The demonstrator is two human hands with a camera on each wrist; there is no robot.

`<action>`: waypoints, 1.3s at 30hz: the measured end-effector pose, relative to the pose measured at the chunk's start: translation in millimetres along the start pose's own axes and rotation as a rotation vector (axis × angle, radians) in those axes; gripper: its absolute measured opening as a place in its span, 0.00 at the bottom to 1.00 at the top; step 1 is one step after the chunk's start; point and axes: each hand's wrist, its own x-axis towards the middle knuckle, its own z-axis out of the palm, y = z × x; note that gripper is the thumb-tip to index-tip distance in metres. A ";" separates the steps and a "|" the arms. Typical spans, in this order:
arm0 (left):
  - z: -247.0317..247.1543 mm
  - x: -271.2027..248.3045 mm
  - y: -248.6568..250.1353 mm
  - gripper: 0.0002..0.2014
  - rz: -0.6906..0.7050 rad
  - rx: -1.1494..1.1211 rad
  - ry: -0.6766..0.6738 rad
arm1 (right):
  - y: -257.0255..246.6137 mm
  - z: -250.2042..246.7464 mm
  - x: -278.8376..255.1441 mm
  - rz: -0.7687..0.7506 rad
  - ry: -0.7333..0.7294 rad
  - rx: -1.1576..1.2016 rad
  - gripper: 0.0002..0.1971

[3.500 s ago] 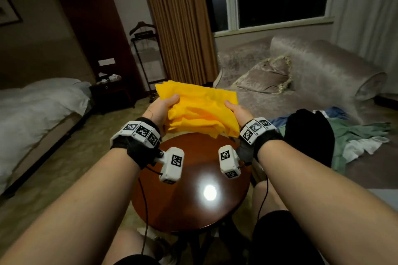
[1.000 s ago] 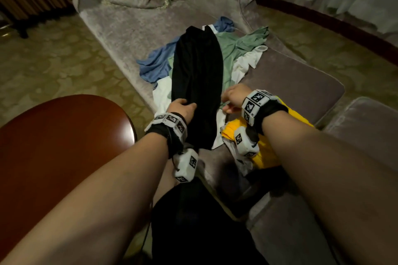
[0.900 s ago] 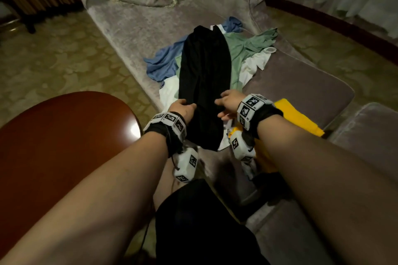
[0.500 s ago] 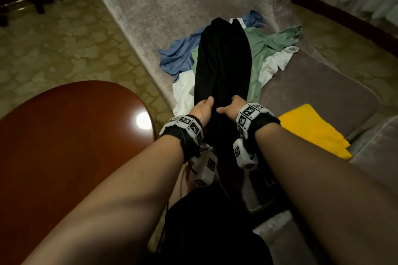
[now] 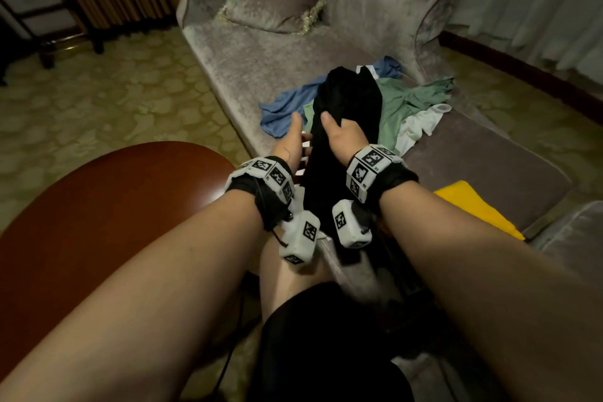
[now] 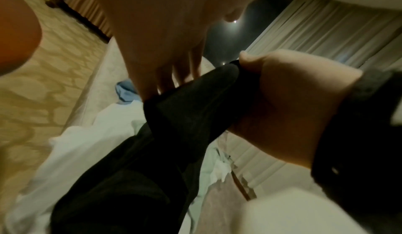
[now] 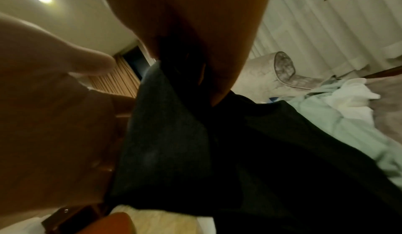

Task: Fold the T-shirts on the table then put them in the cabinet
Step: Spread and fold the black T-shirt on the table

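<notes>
Lifting the black shirt [image 5: 346, 127] off the sofa [image 5: 473, 157] should be done slowly. It is gripped by the right hand [image 5: 342, 135]; the left hand [image 5: 292, 143], fingers straight, touches its side. The counter [image 5: 114, 206] waits left of the hands, where the shirt can be laid flat.
</notes>
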 end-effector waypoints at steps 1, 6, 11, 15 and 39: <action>-3.5 -7.5 8.0 0.34 0.012 -0.022 -0.012 | -9.8 -2.1 -3.5 -0.016 -0.003 0.023 0.28; -23.7 -52.1 37.5 0.36 0.112 -0.134 0.024 | -64.3 -6.0 -32.7 -0.104 -0.036 0.123 0.31; -52.8 -112.1 57.6 0.22 0.181 -0.143 0.052 | -128.4 -4.1 -73.1 -0.181 -0.058 0.227 0.33; -80.4 -156.1 72.6 0.11 0.345 -0.055 0.149 | -174.9 7.4 -107.2 -0.294 -0.064 0.291 0.33; -270.3 -374.9 133.1 0.20 0.637 -0.269 0.435 | -372.5 118.8 -220.3 -0.396 -0.605 0.689 0.32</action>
